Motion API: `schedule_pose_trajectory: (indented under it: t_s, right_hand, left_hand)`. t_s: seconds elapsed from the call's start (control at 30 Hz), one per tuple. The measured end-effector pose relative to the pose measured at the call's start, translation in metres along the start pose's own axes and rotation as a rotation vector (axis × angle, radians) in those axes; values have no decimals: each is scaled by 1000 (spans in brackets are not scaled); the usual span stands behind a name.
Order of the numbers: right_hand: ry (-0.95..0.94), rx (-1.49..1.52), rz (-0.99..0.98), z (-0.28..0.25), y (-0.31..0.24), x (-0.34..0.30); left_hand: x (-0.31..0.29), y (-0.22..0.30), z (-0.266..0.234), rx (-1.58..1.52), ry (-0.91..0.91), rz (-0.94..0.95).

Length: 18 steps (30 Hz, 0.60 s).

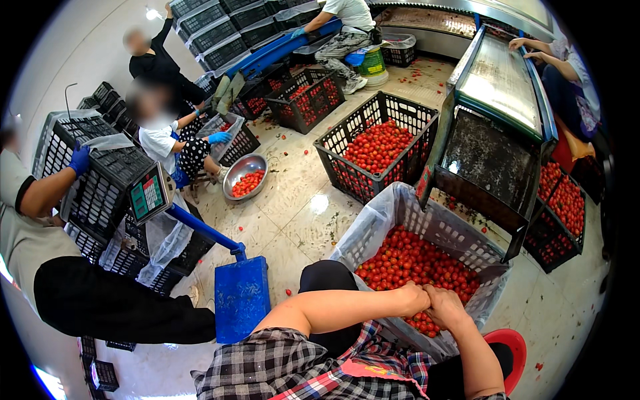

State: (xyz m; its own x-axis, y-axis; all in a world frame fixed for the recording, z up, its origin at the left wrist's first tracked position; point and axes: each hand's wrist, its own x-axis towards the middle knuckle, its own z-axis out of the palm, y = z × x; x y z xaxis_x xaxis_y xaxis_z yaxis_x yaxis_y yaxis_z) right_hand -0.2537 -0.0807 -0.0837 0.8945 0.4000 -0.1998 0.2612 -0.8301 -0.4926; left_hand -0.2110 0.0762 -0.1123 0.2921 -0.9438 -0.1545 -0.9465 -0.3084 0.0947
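My left hand point(415, 299) and my right hand point(445, 307) meet over the near edge of a crate point(443, 233) lined with clear plastic film. Small red cherry tomatoes point(417, 260) fill its lower part. Fingers of both hands are curled in and nearly touching; whatever they hold is too small or hidden to name. A few tomatoes show just below them. Beyond this crate stands a black slotted crate point(368, 181), also holding cherry tomatoes.
A metal sorting chute point(490, 150) rises at the right. Left are a blue platform scale point(241, 293), stacked black crates point(110, 180) and a metal bowl point(245, 177) of tomatoes. Several people work around. A red basin point(513, 350) sits by my right arm.
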Motion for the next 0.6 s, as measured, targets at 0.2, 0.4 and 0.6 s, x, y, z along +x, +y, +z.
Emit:
schedule_pose_trajectory:
  t_s: [0.2, 0.4, 0.6]
  right_hand:
    - [15, -1, -11, 0, 0, 0]
    - [48, 27, -11, -2, -1, -1]
    - [32, 29, -10, -4, -3, -2]
  left_hand:
    - [-1, 0, -2, -42, 18, -3]
    - [0, -2, -3, -72, 12, -7]
    - [1, -1, -5, -56, -28, -14]
